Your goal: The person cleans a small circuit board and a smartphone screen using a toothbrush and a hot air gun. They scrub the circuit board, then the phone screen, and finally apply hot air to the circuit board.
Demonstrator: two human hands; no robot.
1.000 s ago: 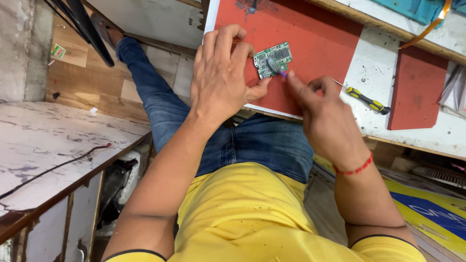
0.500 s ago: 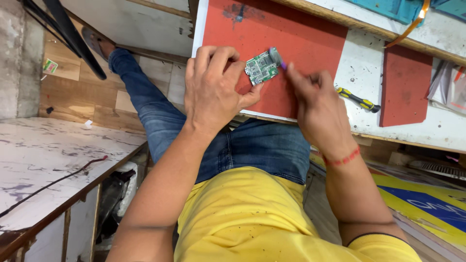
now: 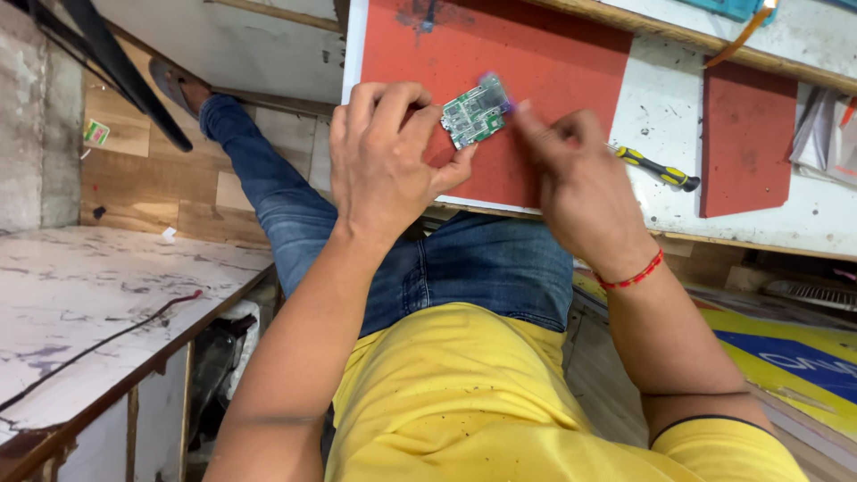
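Note:
My left hand (image 3: pixel 386 165) grips a small green circuit board (image 3: pixel 473 114) by its edge, holding it tilted above a red mat (image 3: pixel 536 62). My right hand (image 3: pixel 576 183) is closed around a small purple-tipped tool (image 3: pixel 494 87) whose tip touches the board's right end. This hand is motion-blurred. A red thread band circles my right wrist.
A yellow-and-black screwdriver (image 3: pixel 656 167) lies on the white workbench (image 3: pixel 661 98) just right of my right hand. A second red mat (image 3: pixel 745 143) lies farther right. A marble-patterned counter (image 3: pixel 80 295) with a dark cable stands at left. My jeans-clad legs extend under the bench.
Both hands with the board have shifted slightly in view as the camera moved. My right hand keeps working the tool against the board's edge and is now blurred.

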